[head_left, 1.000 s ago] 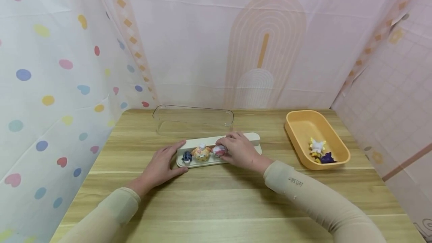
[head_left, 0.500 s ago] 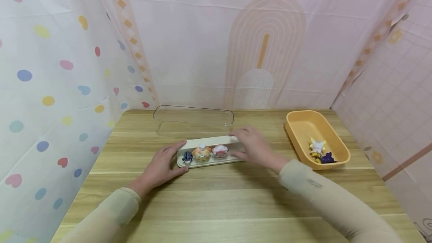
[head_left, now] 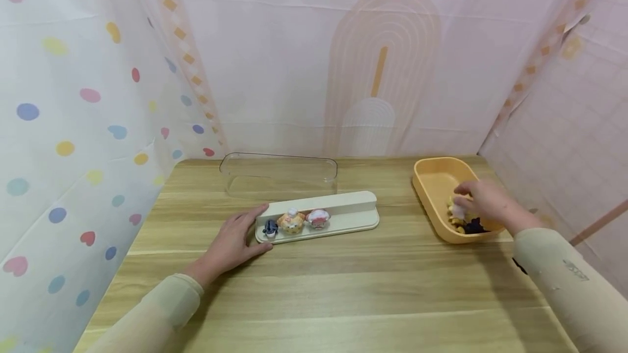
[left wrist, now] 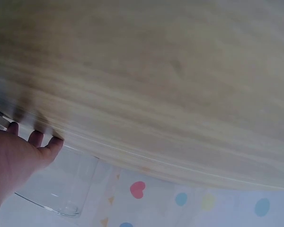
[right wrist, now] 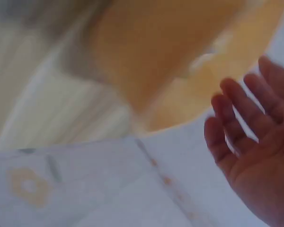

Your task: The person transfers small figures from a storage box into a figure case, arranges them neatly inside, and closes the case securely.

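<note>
fingers of the left hand [head_left: 234,241] lie straight and relaxed in the head view, flat on the wooden table [head_left: 343,287] with the fingertips touching the left end of the cream tray [head_left: 350,217]; the forearm in a beige sleeve runs back toward the lower left. three small figures stand in a row at the left end of that tray: a dark blue one [head_left: 270,227], an orange one [head_left: 291,221] and a pink and white one [head_left: 318,218]. behind the tray lies a clear plastic cover [head_left: 278,174], apart from it. the right hand [head_left: 483,200] is stretched out to the right, palm down over the yellow bin [head_left: 432,184], fingers loosely extended above a white and yellow figure [head_left: 458,212] and a purple figure [head_left: 473,227] that lie in the bin's near end; whether the fingertips touch the white one cannot be told, as the hand covers part of it. the right forearm comes in from the lower right corner. in the left wrist view the left hand [left wrist: 19,158] shows at the lower left with the fingertips [left wrist: 54,143] resting against the table [left wrist: 156,85], fingers side by side and gripping nothing; a corner of the clear plastic cover [left wrist: 57,189] shows beside them. in the right wrist view, which is blurred, the right hand [right wrist: 255,161] has its fingers [right wrist: 236,111] spread and slightly bent, palm bare, with the yellow bin [right wrist: 170,56] just beyond them.
</note>
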Motion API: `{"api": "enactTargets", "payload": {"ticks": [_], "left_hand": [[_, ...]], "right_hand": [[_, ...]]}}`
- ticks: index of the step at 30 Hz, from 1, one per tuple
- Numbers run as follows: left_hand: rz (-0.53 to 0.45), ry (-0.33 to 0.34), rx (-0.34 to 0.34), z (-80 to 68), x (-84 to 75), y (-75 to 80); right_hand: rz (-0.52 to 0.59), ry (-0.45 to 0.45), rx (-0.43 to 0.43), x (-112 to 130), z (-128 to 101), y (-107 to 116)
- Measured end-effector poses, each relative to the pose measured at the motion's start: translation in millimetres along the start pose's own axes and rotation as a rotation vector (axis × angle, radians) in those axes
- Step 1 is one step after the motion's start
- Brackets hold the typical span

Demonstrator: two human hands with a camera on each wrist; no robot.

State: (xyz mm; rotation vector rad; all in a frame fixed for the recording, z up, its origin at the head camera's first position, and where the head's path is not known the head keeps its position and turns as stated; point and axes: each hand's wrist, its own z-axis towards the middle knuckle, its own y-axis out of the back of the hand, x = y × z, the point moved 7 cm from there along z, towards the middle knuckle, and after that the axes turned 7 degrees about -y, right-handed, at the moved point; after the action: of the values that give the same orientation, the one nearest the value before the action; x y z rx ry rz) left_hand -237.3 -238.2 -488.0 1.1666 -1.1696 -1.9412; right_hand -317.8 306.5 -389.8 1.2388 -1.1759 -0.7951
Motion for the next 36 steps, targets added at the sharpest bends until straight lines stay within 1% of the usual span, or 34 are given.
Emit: {"api": "enactTargets", "payload": {"ticks": [2, 4, 6, 12, 15, 17, 21, 23, 25, 27, 28, 32, 36], "left_hand": [[0.002, -0.004, -0.003, -0.2, -0.3, 0.5], [0.001, -0.009, -0.005, 0.1, -0.8, 0.6], [-0.001, -0.014, -0.009, 0.6, -1.2, 0.7], [-0.001, -0.012, -0.016, 0.8, -1.3, 1.2], [-0.002, -0.011, -0.011, 1.0, -2.2, 0.6], [-0.004, -0.014, -0.007, 1.5, -3.2, 0.0], [-0.004, -0.013, -0.006, 1.7, -3.3, -0.8], [-0.001, -0.012, -0.008, 1.2, -3.0, -0.5], [-0.001, -0.011, -0.007, 0.9, -2.9, -0.4], [0.002, -0.011, -0.005, 0.7, -2.7, -0.2], [0.004, -0.013, -0.005, 0.5, -2.6, -0.2], [0.009, -0.01, -0.006, -0.3, -1.6, -0.3], [0.006, -0.007, -0.01, -0.9, -1.0, -0.1]], "right_hand": [[-0.017, 0.0, 0.044, -7.3, -5.6, -9.1], [-0.025, 0.015, 0.051, -9.5, -8.6, -17.1], [-0.025, 0.011, 0.047, -10.3, -8.8, -23.3], [-0.047, -0.044, 0.021, -14.3, 2.3, -35.2], [-0.022, -0.062, 0.018, -18.7, 9.2, -41.0], [0.032, -0.068, 0.001, -20.8, 12.4, -42.1], [0.224, -0.089, -0.055, -24.7, 16.6, -37.8], [0.32, -0.126, -0.061, -27.5, 17.7, -36.0], [0.371, -0.161, -0.054, -29.2, 18.5, -35.6], [0.351, -0.17, -0.043, -28.5, 19.2, -35.3], [0.319, -0.166, -0.036, -27.5, 20.0, -35.2], [0.16, -0.077, 0.007, -14.6, 25.7, -33.5], [0.05, -0.016, 0.066, -1.9, 31.7, -32.8]]}}
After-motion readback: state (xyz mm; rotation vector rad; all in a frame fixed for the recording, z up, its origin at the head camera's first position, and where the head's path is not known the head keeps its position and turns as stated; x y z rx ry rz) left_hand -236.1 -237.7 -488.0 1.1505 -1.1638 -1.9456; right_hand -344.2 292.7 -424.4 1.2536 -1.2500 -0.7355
